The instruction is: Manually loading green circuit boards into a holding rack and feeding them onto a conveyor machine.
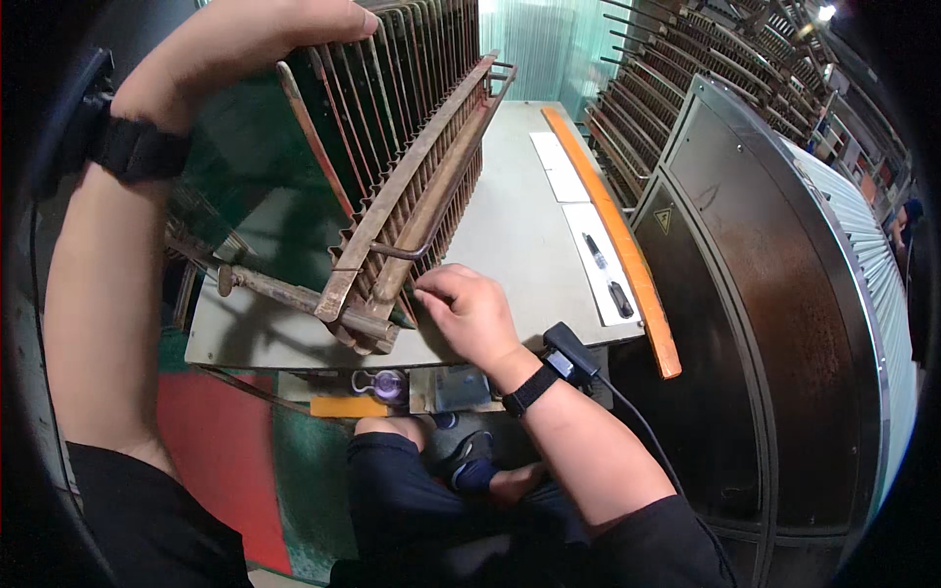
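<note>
A brown, worn metal rack [420, 191] with many thin upright bars stands tilted on the pale tabletop [510, 225]. My left hand [299, 22] is raised at its upper end, one fingertip beside the bar tops; the other fingers are cut off by the picture's edge. Low on the rack's near end, my right hand [472, 312] is closed in a pinch at the lower bars. Whatever lies between its fingertips is too small to make out. Dark green surfaces show between the bars.
An orange strip [618, 235] runs along the table's right edge, beside white sheets [580, 240] and a black-capped marker [610, 279]. A metal cabinet [745, 294] stands at the right, more racks [647, 98] behind. A purple-lidded container [380, 385] sits below the tabletop.
</note>
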A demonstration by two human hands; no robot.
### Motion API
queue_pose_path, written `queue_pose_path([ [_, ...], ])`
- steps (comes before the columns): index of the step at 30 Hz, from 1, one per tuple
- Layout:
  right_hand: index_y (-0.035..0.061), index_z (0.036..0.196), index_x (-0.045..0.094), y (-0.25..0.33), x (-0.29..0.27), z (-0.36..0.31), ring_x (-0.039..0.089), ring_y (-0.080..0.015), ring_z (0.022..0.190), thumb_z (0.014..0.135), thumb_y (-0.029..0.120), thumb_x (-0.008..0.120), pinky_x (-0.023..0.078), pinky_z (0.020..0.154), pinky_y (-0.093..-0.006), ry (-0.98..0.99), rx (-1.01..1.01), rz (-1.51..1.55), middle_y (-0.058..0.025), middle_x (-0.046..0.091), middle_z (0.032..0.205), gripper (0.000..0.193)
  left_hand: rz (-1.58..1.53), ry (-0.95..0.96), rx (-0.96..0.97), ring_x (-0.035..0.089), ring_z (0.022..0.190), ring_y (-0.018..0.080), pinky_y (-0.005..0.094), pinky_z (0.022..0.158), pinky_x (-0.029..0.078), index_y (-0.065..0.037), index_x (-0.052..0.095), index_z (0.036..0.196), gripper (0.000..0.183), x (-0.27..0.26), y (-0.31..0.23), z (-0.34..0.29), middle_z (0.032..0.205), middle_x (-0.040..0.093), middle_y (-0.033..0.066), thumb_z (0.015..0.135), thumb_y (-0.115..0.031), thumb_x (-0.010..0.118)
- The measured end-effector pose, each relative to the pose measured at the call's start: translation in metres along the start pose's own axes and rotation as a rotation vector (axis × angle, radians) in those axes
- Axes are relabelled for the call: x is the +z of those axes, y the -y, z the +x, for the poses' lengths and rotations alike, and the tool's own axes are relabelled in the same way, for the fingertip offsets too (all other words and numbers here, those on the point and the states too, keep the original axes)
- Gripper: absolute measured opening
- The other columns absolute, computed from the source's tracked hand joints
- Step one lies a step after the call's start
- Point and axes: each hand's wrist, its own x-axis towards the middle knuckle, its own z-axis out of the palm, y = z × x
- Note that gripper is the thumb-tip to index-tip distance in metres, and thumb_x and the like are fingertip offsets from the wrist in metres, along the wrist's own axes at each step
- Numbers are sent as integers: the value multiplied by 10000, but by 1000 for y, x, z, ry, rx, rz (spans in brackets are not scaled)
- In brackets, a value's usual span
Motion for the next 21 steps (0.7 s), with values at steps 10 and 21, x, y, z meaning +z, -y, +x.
queue_pose_path([
  [10,36,917,735,2,-6,2,679,-346,850,876,144,720,548,788,-413,101,44,166,-150,701,884,117,236,-18,-140,478,1390,309,441,1162,376,-86,523,1476,738,2,-4,-17,1470,531,174,936,-584,590],
  [21,24,909,742,-3,-9,6,642,-228,729,892,256,792,517,703,-360,224,262,325,-144,694,798,238,87,4,-126,475,1389,282,416,1165,372,-106,532,1482,733,7,-4,-19,1484,532,139,863,-482,649],
])
